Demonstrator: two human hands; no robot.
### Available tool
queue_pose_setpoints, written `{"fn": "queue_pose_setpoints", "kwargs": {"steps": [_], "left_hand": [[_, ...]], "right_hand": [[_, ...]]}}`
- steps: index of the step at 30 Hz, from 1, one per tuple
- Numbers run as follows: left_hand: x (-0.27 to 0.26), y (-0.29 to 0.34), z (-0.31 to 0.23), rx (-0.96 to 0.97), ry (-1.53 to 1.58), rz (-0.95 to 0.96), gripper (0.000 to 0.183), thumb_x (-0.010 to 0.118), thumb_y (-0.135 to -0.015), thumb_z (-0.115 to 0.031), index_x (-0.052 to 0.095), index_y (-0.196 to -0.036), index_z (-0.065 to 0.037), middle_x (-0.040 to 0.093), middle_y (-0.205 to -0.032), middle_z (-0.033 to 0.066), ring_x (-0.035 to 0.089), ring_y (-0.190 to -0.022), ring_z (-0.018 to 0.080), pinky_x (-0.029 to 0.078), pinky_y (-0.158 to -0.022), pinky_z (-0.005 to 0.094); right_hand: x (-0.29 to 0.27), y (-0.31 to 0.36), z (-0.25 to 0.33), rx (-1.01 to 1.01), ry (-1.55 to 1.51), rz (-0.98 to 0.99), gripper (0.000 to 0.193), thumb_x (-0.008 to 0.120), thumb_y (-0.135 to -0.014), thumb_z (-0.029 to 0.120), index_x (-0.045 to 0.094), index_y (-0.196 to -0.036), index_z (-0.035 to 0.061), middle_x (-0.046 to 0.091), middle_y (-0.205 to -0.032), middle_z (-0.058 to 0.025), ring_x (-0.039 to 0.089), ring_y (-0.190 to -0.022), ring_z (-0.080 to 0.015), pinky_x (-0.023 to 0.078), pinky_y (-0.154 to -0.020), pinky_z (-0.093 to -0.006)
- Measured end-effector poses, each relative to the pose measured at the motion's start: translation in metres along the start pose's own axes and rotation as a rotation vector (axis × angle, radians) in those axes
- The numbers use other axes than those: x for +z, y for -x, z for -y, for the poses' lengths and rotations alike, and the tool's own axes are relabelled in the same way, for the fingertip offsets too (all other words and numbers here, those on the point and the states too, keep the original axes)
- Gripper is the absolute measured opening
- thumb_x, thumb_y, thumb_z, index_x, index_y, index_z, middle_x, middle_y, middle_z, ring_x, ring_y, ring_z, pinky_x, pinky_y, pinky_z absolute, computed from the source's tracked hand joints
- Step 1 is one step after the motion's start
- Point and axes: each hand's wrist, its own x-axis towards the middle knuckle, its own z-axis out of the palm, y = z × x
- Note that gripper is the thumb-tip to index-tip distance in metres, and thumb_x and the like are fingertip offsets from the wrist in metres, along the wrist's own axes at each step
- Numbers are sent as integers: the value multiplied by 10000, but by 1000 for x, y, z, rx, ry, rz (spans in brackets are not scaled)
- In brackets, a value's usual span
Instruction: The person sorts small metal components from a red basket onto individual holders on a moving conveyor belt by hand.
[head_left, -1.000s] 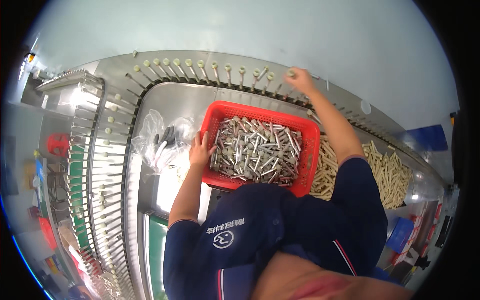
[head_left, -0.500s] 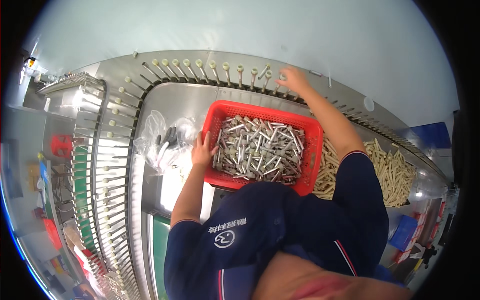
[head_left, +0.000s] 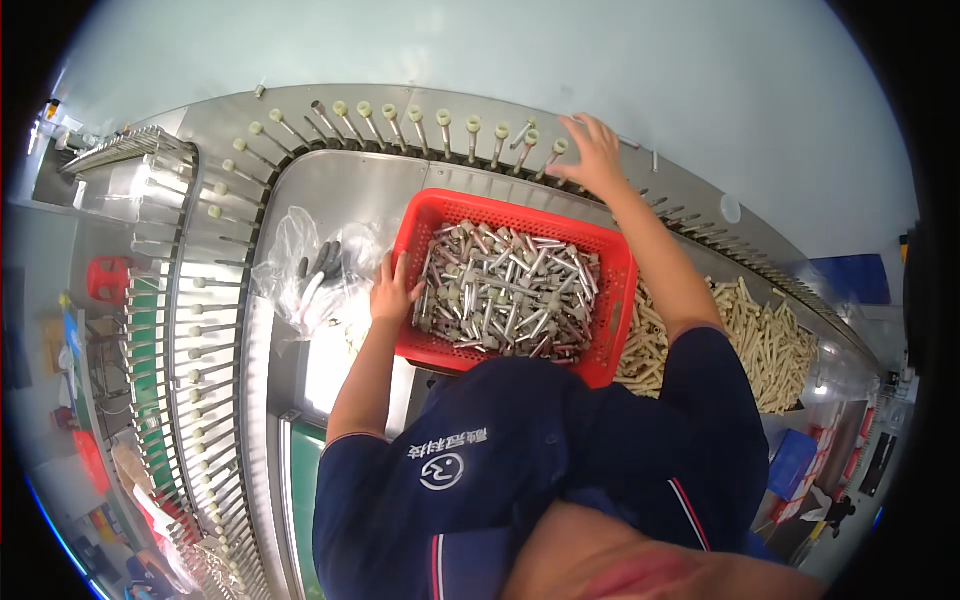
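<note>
My left hand rests at the left rim of a red perforated plastic basket, its fingers apart and the thumb over the inner side. Inside lie many short metal rods, with pale greenish heads on some of them. Beyond the basket my right hand hovers over the curved conveyor rail, fingers spread, with nothing visible between them. Beside its fingertips stands a rod with a pale green cap, part of a row of such capped rods. One loose rod leans at a slant behind that row.
Cream-coloured tubes lie heaped to the basket's right. A clear plastic bag with a dark glove-like item sits left of it. The conveyor rail, lined with upright pins, curves around the metal table. A round white disc lies at the far right.
The capped rods have travelled rightward along the rail, and fewer show left of my right hand. That hand's fingers have spread and lifted slightly. My left hand stays on the basket.
</note>
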Motion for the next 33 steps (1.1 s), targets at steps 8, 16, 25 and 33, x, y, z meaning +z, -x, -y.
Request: {"fn": "queue_pose_setpoints", "kwargs": {"steps": [8,16,25,33], "left_hand": [[-16,11,-29,-14,46,44,713,668,-782,-405,370,-1382,-161,375,-1377,165,462,-1159,391,483,-860,461],[2,-36,-18,-25,24,39,744,695,-751,-397,378,-1371,-134,379,-1368,178,451,-1166,395,458,-905,462],[4,-106,-119,227,337,-232,550,721,-704,-202,543,-1207,-65,458,-1311,196,459,-1161,374,366,-962,482],[-16,-284,-357,1005,48,-285,520,665,-789,-352,492,-1249,-179,554,-1197,156,539,-1090,312,425,-898,465]], "right_hand": [[-24,-4,-77,-57,-134,101,178,711,-755,169,597,-733,35,607,-666,-76,579,-618,-230,457,-603,-340],[-76,-46,-27,250,-528,585,248,706,-781,226,612,-927,50,617,-879,-56,608,-875,-174,498,-763,-391],[-52,-11,-101,-11,151,51,520,740,-715,421,615,-1066,59,587,-1131,-152,545,-1062,-321,414,-901,-437],[-79,22,-176,103,77,114,279,617,-824,362,609,-824,83,611,-634,-143,582,-554,-339,463,-522,-424]]}}
